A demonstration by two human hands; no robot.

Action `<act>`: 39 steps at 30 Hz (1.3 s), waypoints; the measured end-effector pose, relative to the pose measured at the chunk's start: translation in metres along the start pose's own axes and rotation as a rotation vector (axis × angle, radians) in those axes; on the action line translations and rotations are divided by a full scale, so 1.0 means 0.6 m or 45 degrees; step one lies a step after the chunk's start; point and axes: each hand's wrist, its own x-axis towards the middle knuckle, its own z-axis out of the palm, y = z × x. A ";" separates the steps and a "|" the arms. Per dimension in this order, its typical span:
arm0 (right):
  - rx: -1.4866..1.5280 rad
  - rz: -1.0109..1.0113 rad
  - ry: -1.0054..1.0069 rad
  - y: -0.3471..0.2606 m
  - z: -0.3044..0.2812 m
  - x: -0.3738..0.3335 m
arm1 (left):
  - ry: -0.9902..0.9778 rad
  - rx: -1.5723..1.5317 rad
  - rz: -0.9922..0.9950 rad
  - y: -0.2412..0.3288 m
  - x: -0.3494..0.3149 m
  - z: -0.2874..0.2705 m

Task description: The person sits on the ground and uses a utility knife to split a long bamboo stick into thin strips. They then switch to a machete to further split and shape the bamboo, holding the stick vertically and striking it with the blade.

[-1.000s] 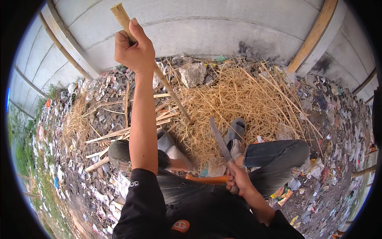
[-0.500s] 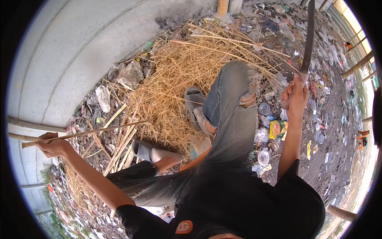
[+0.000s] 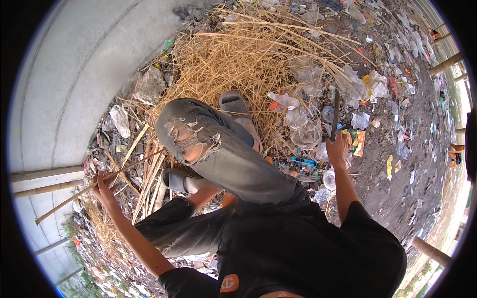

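Note:
My left hand [image 3: 104,190], at the left, is closed on a thin bamboo stick [image 3: 64,203]. The stick slants from beside the wall up past my raised, ripped-jeans knee [image 3: 189,139], where its far end passes close to the leg. On the right side, my right hand [image 3: 339,148] grips a long-bladed machete [image 3: 336,113] low over the litter, its handle mostly hidden in the fingers. The dark blade points away from me, well apart from the stick.
A heap of pale bamboo shavings [image 3: 233,54] lies in front of my sandalled feet. Split bamboo strips [image 3: 146,188] rest left of them, near a grey wall [image 3: 64,89]. Plastic litter and a blue tool-like object [image 3: 304,162] lie on the ground; a wooden post [image 3: 431,252] stands at right.
My right hand has lowered the machete and brought it inward. My left hand has moved right with the stick, and my knee has swung left across the shavings.

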 end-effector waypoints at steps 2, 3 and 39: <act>0.478 -0.040 -0.449 -0.030 0.038 -0.014 | 0.017 -0.044 -0.037 -0.007 -0.005 -0.010; 0.420 -0.048 -0.624 -0.045 0.062 -0.032 | 0.027 -0.067 -0.054 -0.011 -0.005 -0.017; 0.968 -0.366 0.104 -0.360 -0.176 0.256 | 0.528 -2.028 0.224 0.038 -0.316 0.063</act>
